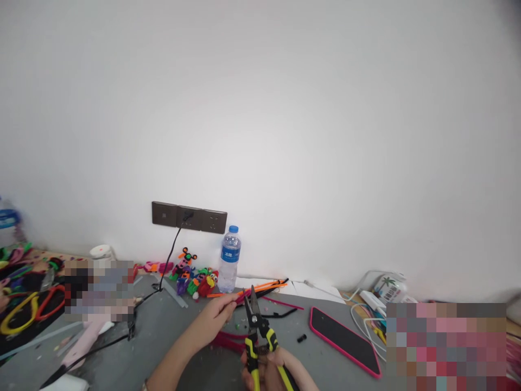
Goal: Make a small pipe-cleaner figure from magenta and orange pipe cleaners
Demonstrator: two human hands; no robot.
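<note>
My left hand (220, 314) is closed in a pinch on what looks like a red pipe cleaner (243, 296), its end by the blades. My right hand (271, 369) is wrapped around the handles of a pair of shears (255, 320) with yellow and black grips and a spring between them. The blades are spread apart and point up, just right of my left fingertips. Orange pipe cleaners (264, 287) lie behind them, and more red ones (228, 341) lie below my left hand on the grey mat.
A water bottle (230, 260) stands by the wall beside small colourful fuzzy figures (197, 279). To the right lies a phone (345, 341) in a pink case. A black cable (170, 252) hangs from the wall sockets (165, 215). At left are orange- and yellow-handled scissors (20, 315) and a pink glue gun (87, 336).
</note>
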